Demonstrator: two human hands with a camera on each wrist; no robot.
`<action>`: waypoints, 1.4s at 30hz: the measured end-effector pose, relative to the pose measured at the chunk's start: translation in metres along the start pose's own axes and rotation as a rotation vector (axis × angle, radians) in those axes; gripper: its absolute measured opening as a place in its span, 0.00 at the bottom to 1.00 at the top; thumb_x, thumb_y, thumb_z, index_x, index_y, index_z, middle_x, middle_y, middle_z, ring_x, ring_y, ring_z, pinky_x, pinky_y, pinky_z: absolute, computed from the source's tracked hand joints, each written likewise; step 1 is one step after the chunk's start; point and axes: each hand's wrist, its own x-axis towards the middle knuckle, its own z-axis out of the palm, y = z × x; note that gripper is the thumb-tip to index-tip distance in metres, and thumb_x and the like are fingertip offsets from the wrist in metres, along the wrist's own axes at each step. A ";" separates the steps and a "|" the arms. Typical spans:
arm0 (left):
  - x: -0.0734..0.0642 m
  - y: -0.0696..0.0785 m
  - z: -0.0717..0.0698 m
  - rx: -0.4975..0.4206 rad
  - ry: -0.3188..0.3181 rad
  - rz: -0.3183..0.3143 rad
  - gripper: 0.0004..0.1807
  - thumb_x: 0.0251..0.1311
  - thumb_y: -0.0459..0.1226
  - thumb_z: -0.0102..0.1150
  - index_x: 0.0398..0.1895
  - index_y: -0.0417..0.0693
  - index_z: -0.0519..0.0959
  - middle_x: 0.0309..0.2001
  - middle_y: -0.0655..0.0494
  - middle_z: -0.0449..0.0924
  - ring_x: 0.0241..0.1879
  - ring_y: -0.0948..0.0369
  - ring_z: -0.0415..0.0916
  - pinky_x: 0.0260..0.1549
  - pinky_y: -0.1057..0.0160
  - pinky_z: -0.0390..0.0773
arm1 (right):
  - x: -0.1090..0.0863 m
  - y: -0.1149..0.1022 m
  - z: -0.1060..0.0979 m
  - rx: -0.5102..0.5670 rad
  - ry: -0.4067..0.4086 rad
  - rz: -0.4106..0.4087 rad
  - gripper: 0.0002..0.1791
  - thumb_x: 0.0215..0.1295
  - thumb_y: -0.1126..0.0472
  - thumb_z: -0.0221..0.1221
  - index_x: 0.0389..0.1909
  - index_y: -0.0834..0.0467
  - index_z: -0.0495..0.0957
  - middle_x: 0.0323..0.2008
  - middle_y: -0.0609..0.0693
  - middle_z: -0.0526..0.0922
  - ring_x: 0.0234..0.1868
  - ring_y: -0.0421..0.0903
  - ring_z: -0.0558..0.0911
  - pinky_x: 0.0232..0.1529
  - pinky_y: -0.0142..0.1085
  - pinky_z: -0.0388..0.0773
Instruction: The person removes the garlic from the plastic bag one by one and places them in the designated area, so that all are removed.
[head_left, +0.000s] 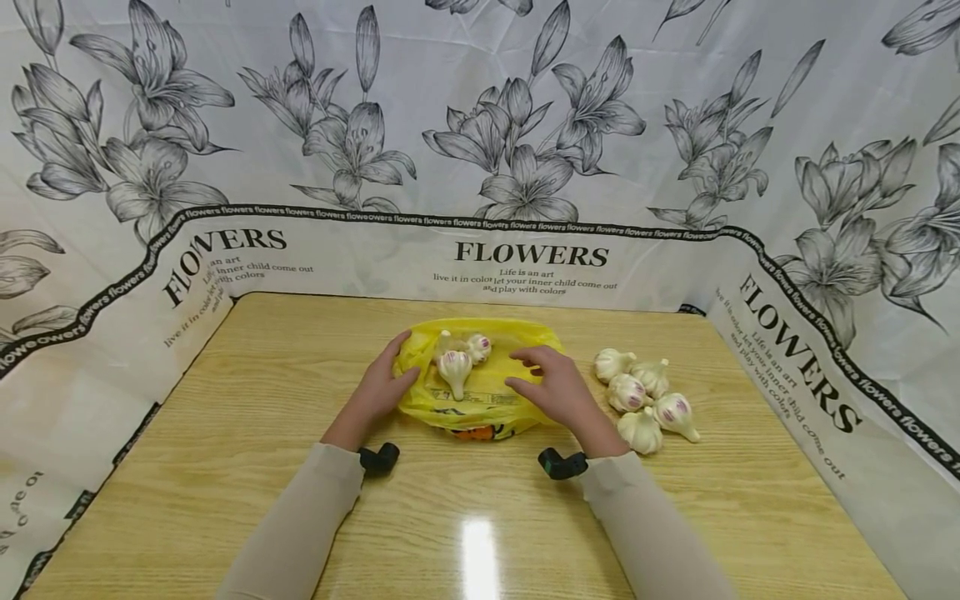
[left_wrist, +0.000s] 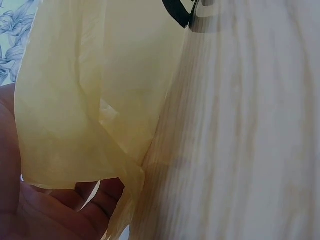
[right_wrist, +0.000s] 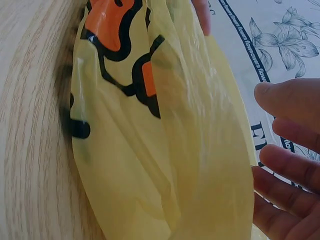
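Hanging behind bag (head_left: 491,408): flowered cloth (head_left: 480,187).

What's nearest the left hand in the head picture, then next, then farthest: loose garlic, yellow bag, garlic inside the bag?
1. Yellow bag: against the left hand.
2. Garlic inside the bag: left half.
3. Loose garlic: past the bag's right side.

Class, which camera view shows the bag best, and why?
Head view: it shows the bag from above, open, with garlic inside. Both wrist views show only parts of it, close up; the right one includes orange print.
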 end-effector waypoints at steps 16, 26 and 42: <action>-0.001 0.000 0.001 -0.008 0.003 -0.008 0.36 0.69 0.46 0.50 0.77 0.68 0.47 0.76 0.51 0.52 0.75 0.49 0.51 0.70 0.44 0.57 | 0.007 -0.008 0.015 -0.013 -0.020 0.040 0.23 0.64 0.50 0.63 0.59 0.52 0.76 0.57 0.53 0.78 0.55 0.53 0.79 0.53 0.46 0.79; 0.000 -0.001 0.001 -0.012 0.009 -0.008 0.36 0.69 0.45 0.50 0.77 0.66 0.47 0.76 0.50 0.52 0.74 0.49 0.52 0.70 0.45 0.57 | 0.010 -0.008 0.017 0.004 -0.029 0.053 0.24 0.64 0.50 0.62 0.59 0.53 0.76 0.58 0.53 0.77 0.56 0.54 0.78 0.54 0.47 0.78; -0.003 0.003 0.000 0.011 0.009 0.018 0.37 0.69 0.45 0.50 0.78 0.63 0.47 0.76 0.48 0.51 0.74 0.47 0.51 0.70 0.43 0.57 | 0.012 -0.014 0.020 0.002 -0.044 0.064 0.24 0.64 0.50 0.62 0.59 0.51 0.76 0.58 0.52 0.77 0.57 0.55 0.78 0.55 0.47 0.78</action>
